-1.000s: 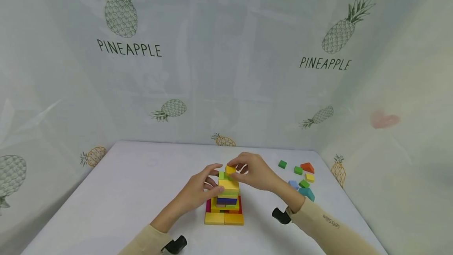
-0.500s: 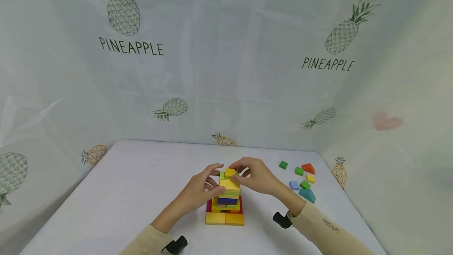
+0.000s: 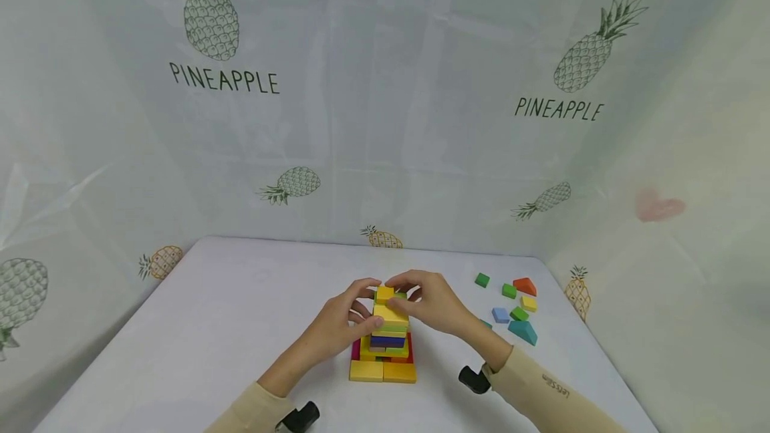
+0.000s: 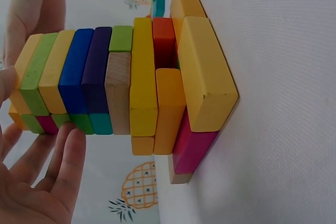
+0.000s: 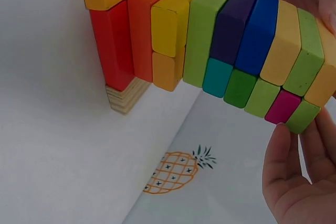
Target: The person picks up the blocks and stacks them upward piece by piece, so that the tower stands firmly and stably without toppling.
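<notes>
Between the tabletop's side edges, the left hand curls its fingers round a multicoloured wooden-block tower; the right hand pinches its small yellow wooden top block, seemingly aligning it. Gentle release seems needed.

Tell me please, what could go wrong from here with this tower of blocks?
The tower rises narrow above a wider base, so a bump might topple it. The small yellow block on top could shift or fall when the right hand releases it. The left hand, close around the tower, might drag it askew when withdrawing.
</notes>
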Tool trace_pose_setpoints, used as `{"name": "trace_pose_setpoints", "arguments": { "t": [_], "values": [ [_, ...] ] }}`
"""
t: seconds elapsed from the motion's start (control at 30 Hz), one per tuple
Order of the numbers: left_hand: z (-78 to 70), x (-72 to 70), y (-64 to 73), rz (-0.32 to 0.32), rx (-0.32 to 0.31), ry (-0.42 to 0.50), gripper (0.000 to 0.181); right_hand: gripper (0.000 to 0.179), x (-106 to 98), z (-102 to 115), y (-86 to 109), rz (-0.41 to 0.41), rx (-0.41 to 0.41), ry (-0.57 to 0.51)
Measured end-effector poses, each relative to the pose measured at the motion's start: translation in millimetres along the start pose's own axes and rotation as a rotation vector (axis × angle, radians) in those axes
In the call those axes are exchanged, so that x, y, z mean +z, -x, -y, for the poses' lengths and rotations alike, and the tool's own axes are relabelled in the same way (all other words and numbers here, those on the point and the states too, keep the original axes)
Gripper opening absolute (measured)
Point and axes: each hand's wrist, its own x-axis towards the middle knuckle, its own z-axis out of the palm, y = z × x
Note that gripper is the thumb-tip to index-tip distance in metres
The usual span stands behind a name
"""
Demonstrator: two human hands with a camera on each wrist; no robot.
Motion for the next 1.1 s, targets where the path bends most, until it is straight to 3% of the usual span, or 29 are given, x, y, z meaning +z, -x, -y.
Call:
{"name": "trace_pose_setpoints", "arguments": {
  "t": [0.43,0.63,0.9,1.1],
  "values": [
    [-0.8,0.0,0.0,-0.001,-0.013,-0.001,0.062,0.033,-1,-3,2.0,0.017,-0.019,-0.013],
    [-1.3,0.5,-0.9,-0.003,-0.023,-0.003,0.061,0.038,-16,-13,12.1,-0.006,-0.011,0.015],
    [0.8,0.5,-1.9,-0.003,-0.014,-0.011,0.058,0.035,-57,-68,31.3,-0.123,0.050,0.149],
    [1.7,1.0,-1.3,-0.002,-0.016,-0.012,0.059,0.040,-91,-122,42.0,-0.114,0.115,0.184]
  ]
}}
